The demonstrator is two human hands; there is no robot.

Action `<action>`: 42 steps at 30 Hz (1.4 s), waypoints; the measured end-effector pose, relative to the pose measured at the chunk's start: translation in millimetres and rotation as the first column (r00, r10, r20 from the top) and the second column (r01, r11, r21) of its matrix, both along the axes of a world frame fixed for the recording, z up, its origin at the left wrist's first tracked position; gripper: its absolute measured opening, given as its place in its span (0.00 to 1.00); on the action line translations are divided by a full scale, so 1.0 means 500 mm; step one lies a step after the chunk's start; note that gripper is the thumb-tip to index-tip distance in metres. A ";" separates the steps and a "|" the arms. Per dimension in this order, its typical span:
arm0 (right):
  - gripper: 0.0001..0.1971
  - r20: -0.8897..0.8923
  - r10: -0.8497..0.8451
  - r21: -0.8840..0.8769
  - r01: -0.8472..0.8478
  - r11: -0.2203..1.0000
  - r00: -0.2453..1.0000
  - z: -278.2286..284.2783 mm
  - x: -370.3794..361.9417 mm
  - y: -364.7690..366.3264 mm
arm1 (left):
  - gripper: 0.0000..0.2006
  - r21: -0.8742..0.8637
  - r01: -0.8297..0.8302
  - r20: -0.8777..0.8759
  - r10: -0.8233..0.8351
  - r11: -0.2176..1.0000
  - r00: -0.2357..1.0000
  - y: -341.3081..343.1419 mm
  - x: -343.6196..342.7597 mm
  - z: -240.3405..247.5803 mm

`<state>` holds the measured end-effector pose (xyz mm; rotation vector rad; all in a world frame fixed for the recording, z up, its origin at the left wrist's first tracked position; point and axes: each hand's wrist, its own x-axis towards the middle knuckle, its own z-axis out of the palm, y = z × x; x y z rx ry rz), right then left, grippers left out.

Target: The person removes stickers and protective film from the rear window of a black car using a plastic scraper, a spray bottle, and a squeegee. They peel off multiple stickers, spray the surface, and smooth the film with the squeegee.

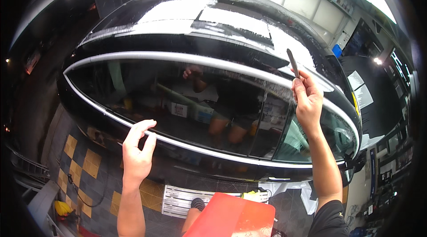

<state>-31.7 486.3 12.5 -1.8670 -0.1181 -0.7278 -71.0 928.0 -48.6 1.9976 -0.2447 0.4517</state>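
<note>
Head view: 2 hands, right hand pinching 1 blade.

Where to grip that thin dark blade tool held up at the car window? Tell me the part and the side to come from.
Grip the thin dark blade tool at its lower end, where the right hand already pinches it between the fingertips. Come from below: the tool stands nearly upright, its free tip pointing up toward the chrome window trim, so probably only the bottom is clear to take.

One black car, two hands, one thin blade, one red board.
</note>
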 end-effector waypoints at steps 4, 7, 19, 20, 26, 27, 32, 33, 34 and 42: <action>0.15 -0.052 -0.189 -0.137 0.181 0.974 0.981 0.070 0.137 -0.071 | 0.12 0.036 0.103 -0.061 -0.100 0.994 0.993 -0.036 0.147 0.154; 0.14 -0.067 -0.233 -0.275 0.206 0.939 0.970 0.103 0.242 -0.070 | 0.12 0.083 0.098 0.056 -0.103 0.992 0.993 -0.069 0.289 0.227; 0.12 -0.070 0.060 -0.539 -0.088 0.838 0.996 0.114 0.710 0.071 | 0.17 0.400 -0.042 0.195 -0.040 0.916 0.980 -0.078 0.535 0.250; 0.13 -0.088 0.045 -0.540 -0.086 0.837 0.995 0.114 0.740 0.099 | 0.18 0.457 -0.056 0.207 -0.044 0.888 0.977 -0.066 0.542 0.243; 0.15 -0.028 0.112 -0.646 -0.103 0.756 0.993 0.121 0.801 0.219 | 0.24 0.670 -0.006 0.237 -0.206 0.742 0.949 -0.024 0.612 0.222; 0.15 -0.042 0.095 -0.647 -0.100 0.756 0.995 0.121 0.800 0.222 | 0.23 0.643 0.008 0.256 -0.225 0.766 0.940 -0.022 0.624 0.219; 0.14 0.026 0.087 -0.651 -0.049 0.757 0.996 0.115 0.803 0.216 | 0.17 0.597 0.083 0.278 -0.303 0.798 0.911 0.042 0.687 0.215; 0.14 -0.011 0.066 -0.633 -0.058 0.772 0.998 0.117 0.806 0.217 | 0.16 0.607 0.068 0.280 -0.293 0.792 0.914 0.071 0.707 0.218; 0.14 0.008 0.099 -0.621 -0.072 0.780 0.995 0.119 0.806 0.221 | 0.16 0.619 0.050 0.279 -0.279 0.784 0.919 0.106 0.722 0.220; 0.13 -0.111 0.025 -0.586 -0.086 0.806 0.993 0.122 0.804 0.228 | 0.09 0.562 -0.149 0.396 -0.107 0.814 0.912 0.409 0.844 0.220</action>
